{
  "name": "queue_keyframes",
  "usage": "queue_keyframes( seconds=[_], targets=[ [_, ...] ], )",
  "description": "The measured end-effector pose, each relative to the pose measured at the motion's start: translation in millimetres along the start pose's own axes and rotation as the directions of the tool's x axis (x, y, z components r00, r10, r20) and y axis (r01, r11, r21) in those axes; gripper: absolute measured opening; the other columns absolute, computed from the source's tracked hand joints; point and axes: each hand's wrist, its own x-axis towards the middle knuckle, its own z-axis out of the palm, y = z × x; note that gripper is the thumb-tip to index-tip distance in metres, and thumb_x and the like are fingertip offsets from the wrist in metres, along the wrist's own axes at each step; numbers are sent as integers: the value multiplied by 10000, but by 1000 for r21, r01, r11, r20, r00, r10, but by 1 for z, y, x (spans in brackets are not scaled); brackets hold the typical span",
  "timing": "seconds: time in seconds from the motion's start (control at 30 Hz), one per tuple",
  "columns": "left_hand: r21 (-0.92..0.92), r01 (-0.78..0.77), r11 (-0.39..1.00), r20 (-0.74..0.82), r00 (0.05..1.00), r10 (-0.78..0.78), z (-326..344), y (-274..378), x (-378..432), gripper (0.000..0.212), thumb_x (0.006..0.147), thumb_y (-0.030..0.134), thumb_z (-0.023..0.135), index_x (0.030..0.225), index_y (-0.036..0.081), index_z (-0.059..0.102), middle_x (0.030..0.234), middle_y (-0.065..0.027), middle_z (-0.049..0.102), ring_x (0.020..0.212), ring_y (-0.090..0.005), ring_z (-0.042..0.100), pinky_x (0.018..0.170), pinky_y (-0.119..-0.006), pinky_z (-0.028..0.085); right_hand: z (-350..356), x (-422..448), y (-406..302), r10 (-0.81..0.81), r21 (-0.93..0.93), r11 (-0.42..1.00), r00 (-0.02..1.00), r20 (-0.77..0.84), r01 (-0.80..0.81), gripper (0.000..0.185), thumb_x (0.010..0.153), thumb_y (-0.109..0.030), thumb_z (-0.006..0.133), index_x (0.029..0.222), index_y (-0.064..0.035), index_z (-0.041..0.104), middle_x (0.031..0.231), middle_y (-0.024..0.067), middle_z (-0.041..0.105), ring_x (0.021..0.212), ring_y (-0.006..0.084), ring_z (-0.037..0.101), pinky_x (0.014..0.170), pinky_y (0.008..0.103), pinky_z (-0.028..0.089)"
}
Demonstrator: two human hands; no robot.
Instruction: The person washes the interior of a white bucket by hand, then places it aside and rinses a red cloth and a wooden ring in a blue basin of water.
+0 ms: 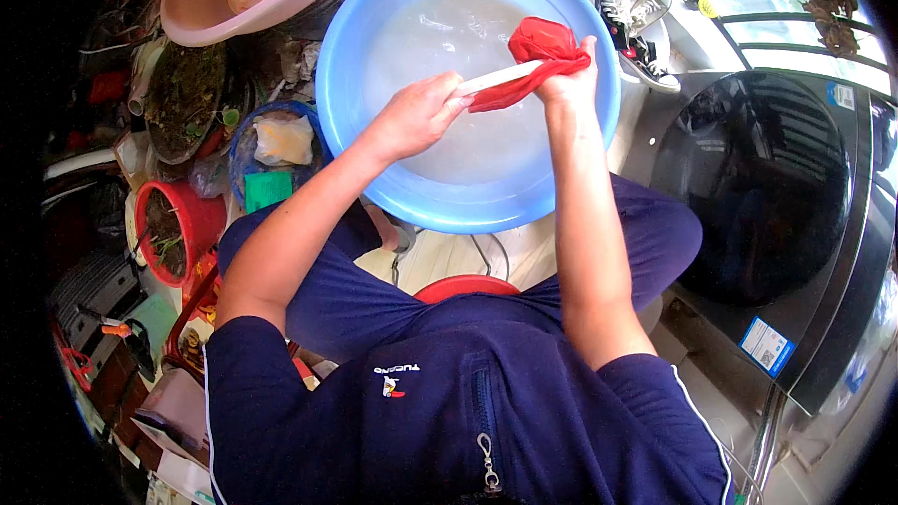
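A large blue plastic basin (pixel 344 119) stands in front of me, holding cloudy water (pixel 435 147) with a few pale suds. Over it, my left hand (pixel 419 116) grips one end of a flat white strip (pixel 501 78) and the edge of a thin red cloth (pixel 544 42). The strip runs taut to my right hand (pixel 572 81), which holds the bunched cloth near the basin's right side. Whether the strip is part of the cloth I cannot tell. Part of the cloth bulges above the strip; the rest hangs below it, over the water.
To the right are a dark appliance with a round glossy door (pixel 758 182) and black-and-white canvas sneakers (pixel 642 49). A pink basin (pixel 210 24), a soil-filled red pot (pixel 203 224) and a blue mesh basket (pixel 242 147) crowd the left. Below me shows a red seat edge (pixel 466 285).
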Motion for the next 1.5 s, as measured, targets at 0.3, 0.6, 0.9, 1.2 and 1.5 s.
queue_keyframes(
  seconds=[0.3,0.6,0.9,1.2,1.5],
  targets=[
    [141,-10,990,20,1000,7,-2,12,0,93,808,100,478,821,17,516,753,-220,584,737,-385,581,644,-476,448,27,-41,69,-121,-332,941,981,-153,64,507,836,-505,541,1074,-61,486,998,143,549,889,318,552,743,503,477],
    [-220,-5,976,-43,999,-5,0,29,1,265,892,280,507,809,28,507,616,-66,477,529,-210,469,507,-325,375,0,13,14,-31,-85,996,994,107,40,619,800,-603,514,1049,-36,513,977,148,589,844,300,574,750,442,490],
    [-421,-20,907,-96,995,-23,0,16,9,195,872,215,503,857,24,543,598,-16,495,521,-132,480,490,-293,387,21,-34,64,-58,-383,916,982,179,124,583,770,-592,577,975,-51,504,681,33,488,714,238,552,700,407,492],
    [101,-79,992,26,997,76,-1,37,-8,349,830,362,576,707,37,544,620,-153,553,587,-349,560,532,-399,427,-25,23,-25,59,-57,996,995,-75,-64,563,791,-597,535,965,-62,518,856,110,591,812,297,554,773,495,455],
    [-298,216,930,-164,948,-273,21,19,-6,526,916,418,409,650,10,607,544,-169,545,540,-330,569,533,-397,420,12,-73,80,-276,-475,834,958,80,280,556,782,-557,591,1020,-70,468,854,70,481,815,266,547,743,489,469]
  ],
)
